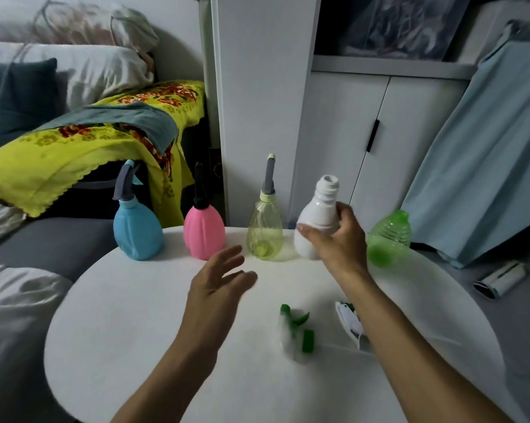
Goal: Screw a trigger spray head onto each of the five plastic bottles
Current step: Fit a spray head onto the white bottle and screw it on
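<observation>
Five bottles stand in a row along the far side of the round white table (pixel 129 331). The blue bottle (pixel 137 232), the pink bottle (pixel 204 232) and the clear yellow bottle (pixel 265 230) each carry a spray head. My right hand (pixel 338 239) grips the white bottle (pixel 317 215), whose threaded neck is bare. A green bottle (pixel 388 238), also headless, stands to its right. My left hand (pixel 221 283) hovers open over the table, fingers spread. A green-and-white spray head (pixel 297 329) and a white spray head (pixel 349 322) lie near my right forearm.
A grey sofa with a yellow floral blanket (pixel 83 141) and pillows lies to the left. White cabinet doors (pixel 364 141) stand behind the table, light blue fabric (pixel 486 148) hangs at right, and a lint roller (pixel 500 279) lies on the grey surface at right.
</observation>
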{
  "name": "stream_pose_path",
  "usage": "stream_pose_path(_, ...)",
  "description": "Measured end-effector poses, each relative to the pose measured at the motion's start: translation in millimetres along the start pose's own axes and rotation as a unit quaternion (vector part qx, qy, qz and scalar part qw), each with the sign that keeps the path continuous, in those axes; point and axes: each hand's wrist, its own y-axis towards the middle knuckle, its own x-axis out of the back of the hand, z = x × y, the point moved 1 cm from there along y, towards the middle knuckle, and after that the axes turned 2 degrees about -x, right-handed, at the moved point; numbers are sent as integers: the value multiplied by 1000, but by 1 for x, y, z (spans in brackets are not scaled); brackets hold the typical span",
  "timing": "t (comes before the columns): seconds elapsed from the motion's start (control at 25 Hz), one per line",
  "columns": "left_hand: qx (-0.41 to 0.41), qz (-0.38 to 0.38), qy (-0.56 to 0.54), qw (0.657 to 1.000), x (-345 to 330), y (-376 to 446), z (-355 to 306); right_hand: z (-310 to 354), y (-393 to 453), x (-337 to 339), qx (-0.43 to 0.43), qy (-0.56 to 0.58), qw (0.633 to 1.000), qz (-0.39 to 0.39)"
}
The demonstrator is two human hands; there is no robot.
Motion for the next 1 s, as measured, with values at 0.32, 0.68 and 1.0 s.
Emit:
stream_pose_path(0.32,-192,110,210,952,-24,-28,12,38,-132,32,0,96,968,231)
stream_pose_path(0.68,-197,12,239,951,1,-25,5,7,-106,58,84,-192,945,252)
stream_pose_path(1.0,-225,-10,309,924,1,-26,10,-31,-143,16,184,-521,805,216)
